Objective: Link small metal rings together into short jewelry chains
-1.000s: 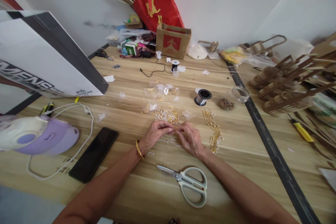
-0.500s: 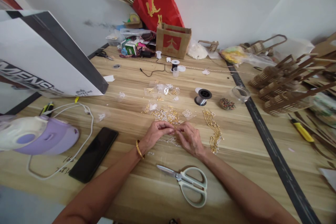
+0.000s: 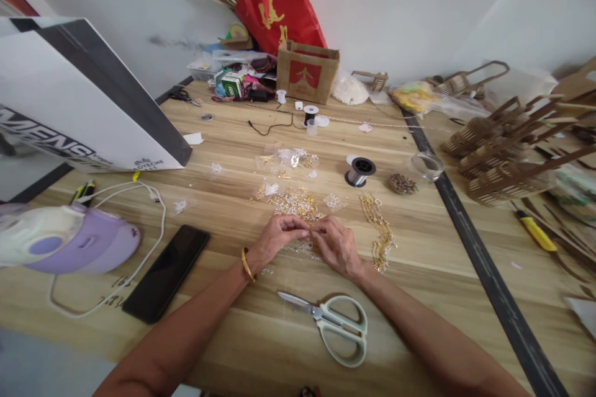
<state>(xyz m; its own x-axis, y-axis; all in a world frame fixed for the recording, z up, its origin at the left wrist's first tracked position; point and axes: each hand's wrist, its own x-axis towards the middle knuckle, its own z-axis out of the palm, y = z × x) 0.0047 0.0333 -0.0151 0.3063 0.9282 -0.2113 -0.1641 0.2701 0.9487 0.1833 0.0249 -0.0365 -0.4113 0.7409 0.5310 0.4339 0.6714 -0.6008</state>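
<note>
My left hand (image 3: 282, 237) and my right hand (image 3: 336, 243) meet fingertip to fingertip over the wooden table. Both are closed in a pinch, and whatever sits between the fingertips is too small to name. Just beyond them spreads a pile of small gold and silver jewellery findings (image 3: 294, 203). Beneath the hands lies a thin silver chain (image 3: 302, 250), partly covered by the fingers. To the right of my right hand is a bunch of gold chains (image 3: 378, 229). Scissors (image 3: 331, 325) with pale handles lie nearer to me, blades slightly apart.
A black phone (image 3: 166, 274) and a purple-and-white device (image 3: 88, 239) with a white cable lie left. Beyond the hands stand a wire spool (image 3: 360, 172) and an open jar (image 3: 426, 167) with beads beside it. Small woven baskets (image 3: 493, 155) crowd the right; a large white box (image 3: 88, 99) stands left.
Both hands stay almost in place, with only a slight shift of the fingertips. The silver chain under them has moved a little. Everything else looks the same.
</note>
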